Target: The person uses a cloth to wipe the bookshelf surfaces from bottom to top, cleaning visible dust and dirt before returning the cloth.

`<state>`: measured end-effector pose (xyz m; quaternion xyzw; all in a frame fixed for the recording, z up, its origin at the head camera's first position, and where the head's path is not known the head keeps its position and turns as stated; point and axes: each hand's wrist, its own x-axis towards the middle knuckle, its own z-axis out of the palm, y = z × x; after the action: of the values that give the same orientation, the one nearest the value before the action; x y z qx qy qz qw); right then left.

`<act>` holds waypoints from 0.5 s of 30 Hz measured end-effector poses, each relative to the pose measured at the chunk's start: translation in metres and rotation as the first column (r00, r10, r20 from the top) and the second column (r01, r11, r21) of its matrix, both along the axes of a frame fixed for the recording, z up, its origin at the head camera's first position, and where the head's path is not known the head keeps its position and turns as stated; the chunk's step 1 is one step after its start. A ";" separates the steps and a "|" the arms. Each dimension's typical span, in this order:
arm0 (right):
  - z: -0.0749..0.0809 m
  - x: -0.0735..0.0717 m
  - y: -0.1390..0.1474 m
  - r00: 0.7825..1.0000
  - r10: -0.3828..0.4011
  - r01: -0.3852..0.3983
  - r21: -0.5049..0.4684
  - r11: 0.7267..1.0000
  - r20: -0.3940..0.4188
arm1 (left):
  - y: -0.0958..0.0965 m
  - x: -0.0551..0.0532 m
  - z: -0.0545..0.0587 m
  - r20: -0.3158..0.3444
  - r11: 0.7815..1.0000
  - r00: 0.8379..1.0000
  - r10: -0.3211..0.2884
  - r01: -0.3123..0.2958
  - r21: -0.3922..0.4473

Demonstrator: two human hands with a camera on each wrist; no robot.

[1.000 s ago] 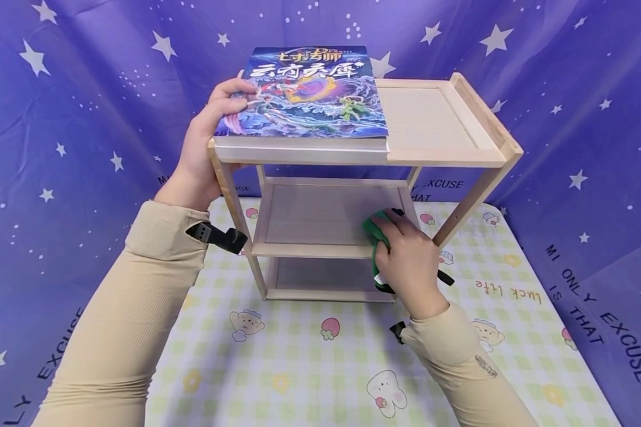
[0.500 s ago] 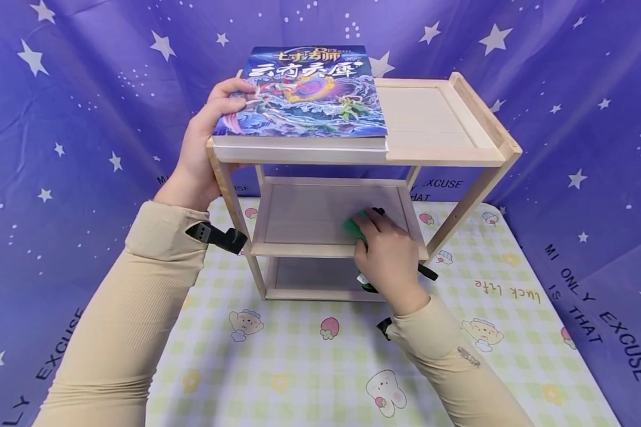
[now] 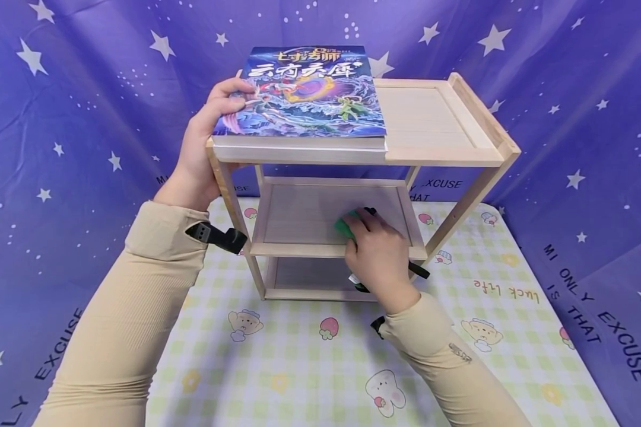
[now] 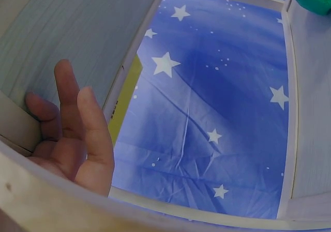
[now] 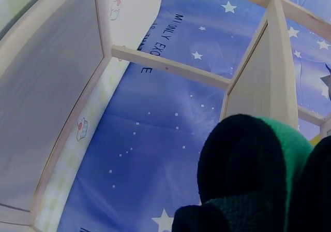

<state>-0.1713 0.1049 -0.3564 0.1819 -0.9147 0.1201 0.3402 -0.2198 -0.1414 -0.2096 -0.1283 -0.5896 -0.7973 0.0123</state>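
Note:
A three-tier wooden rack [image 3: 438,161] stands upright, with a thick blue illustrated book [image 3: 310,95] lying on the left of its top shelf. My left hand [image 3: 203,130] grips the top left end of the rack. Two of its digits lie over the book's left edge, while several fingers [image 4: 93,123] show beneath the top shelf in the left wrist view. On the right part of the middle shelf [image 3: 299,213], my right hand [image 3: 379,255] holds a bunched green cloth [image 3: 345,225] against the board. Dark folds of the cloth [image 5: 289,139] fill the lower right of the right wrist view.
Under the rack is a table with a green-and-white checked cartoon tablecloth [image 3: 299,367]. A purple-blue star-printed curtain [image 3: 85,118] hangs behind and along both sides. The rack's bottom shelf [image 3: 310,274] sits low, near the tablecloth. Rack posts [image 3: 465,207] stand to either side of the right hand.
My right hand has slid left along the middle shelf with the green cloth, from near its right edge toward the middle. The left hand, rack and book stay in place.

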 end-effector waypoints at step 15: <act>0.001 0.000 -0.012 1.000 0.000 0.000 0.028 1.000 -0.004 | 0.000 0.000 0.000 -0.008 1.000 1.000 -0.010 0.010 0.017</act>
<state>-0.1708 0.0927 -0.3552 0.1870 -0.9156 0.1069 0.3396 -0.2200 -0.1415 -0.2100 -0.1345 -0.5823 -0.8017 0.0117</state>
